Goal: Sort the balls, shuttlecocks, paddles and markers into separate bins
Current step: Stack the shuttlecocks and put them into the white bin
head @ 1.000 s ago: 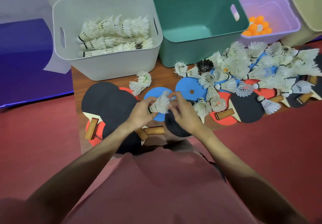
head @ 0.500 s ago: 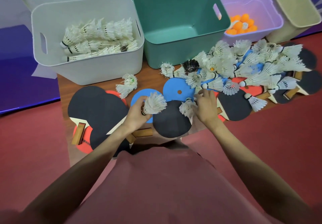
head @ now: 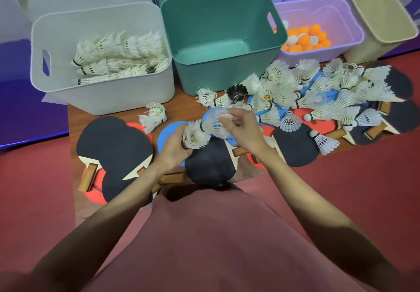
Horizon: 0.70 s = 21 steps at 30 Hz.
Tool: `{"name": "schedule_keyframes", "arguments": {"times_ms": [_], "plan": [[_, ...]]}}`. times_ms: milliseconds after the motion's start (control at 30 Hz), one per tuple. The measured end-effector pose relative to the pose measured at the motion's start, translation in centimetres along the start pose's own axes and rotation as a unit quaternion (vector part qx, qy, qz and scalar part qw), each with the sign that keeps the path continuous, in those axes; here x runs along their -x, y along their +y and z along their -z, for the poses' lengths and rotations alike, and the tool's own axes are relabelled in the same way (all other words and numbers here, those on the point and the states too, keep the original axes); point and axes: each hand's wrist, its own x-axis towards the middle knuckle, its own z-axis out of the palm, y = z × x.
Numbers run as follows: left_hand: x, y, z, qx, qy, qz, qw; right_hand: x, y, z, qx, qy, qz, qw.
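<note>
My left hand (head: 175, 149) grips a stack of white feather shuttlecocks (head: 195, 135) above the paddles. My right hand (head: 244, 130) pinches another white shuttlecock (head: 216, 121), blurred, and its head meets the open end of the left stack. The white bin (head: 102, 96) at the back left holds several stacked shuttlecocks (head: 118, 55). The teal bin (head: 218, 73) beside it holds nothing. Orange balls (head: 306, 38) lie in the purple bin (head: 354, 30). Many loose shuttlecocks (head: 318, 92) cover paddles on the right. Black and red paddles (head: 113, 148) lie at the left.
A beige bin (head: 384, 42) stands at the far right. Two more shuttlecocks (head: 153, 119) lie in front of the white bin. Bin lids lean behind the bins. The small wooden table (head: 75, 123) sits on a red floor, with a blue mat at the left.
My right hand picked a shuttlecock from the pile on the right and brought it left to the stack in my left hand. The left hand stayed about where it was.
</note>
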Motion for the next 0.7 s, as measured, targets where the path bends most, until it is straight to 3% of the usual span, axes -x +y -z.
{"name": "schedule_keyframes", "arguments": {"times_ms": [100, 267, 400, 533, 700], "plan": [[-0.4, 1.4, -0.9, 0.01, -0.013, -0.014, 1.0, 0.2, 0.6, -0.9, 0.071, -0.024, -0.019, 0.997], [-0.3, 2.6, -1.6, 0.044, -0.043, -0.019, 0.998, 1.0, 1.0, -0.7, 0.032, -0.056, -0.036, 0.997], [-0.2, 2.4, -1.6, 0.038, -0.025, 0.004, 0.999, 1.2, 2.9, 1.4, 0.02, 0.033, -0.064, 0.997], [-0.2, 2.1, -1.5, 0.034, -0.006, 0.016, 0.999, 2.2, 6.7, 4.4, 0.185, 0.147, -0.109, 0.966], [-0.1, 2.1, -1.5, 0.032, 0.021, 0.015, 0.999, 2.9, 9.4, 6.1, 0.365, 0.06, -0.163, 0.915]]}}
